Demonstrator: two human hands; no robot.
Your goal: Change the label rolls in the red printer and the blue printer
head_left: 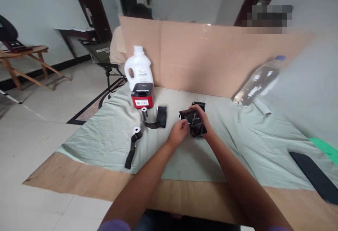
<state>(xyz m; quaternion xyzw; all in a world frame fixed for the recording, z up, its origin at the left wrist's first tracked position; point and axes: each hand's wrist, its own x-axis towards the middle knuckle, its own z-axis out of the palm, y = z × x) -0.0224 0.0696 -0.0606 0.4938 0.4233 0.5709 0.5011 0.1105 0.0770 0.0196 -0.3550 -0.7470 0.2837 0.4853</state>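
My right hand [202, 115] wraps around a roll of glossy black film or paper [195, 123] with a white core end and pale lines across it; a wide flap hangs down from it. Close to the roll's left edge, my left hand [180, 131] has its fingers curled in a pinch. Whatever lies between those fingertips is too small to make out. Just behind the right hand, a flat black piece [199, 105] shows in part. To the left lie a partly unwound black roll [136, 132] and a smaller black roll [144, 111] with its strip trailing to a black rectangle [162, 116].
A red and black box-shaped device [142, 96] stands before a white jug [138, 65]. Cardboard [190, 55] rises along the back, a person behind it. At right are a clear bottle [260, 81], a white tube [262, 107] and a dark phone-like slab [314, 176]. Pale cloth [97, 143] covers the board.
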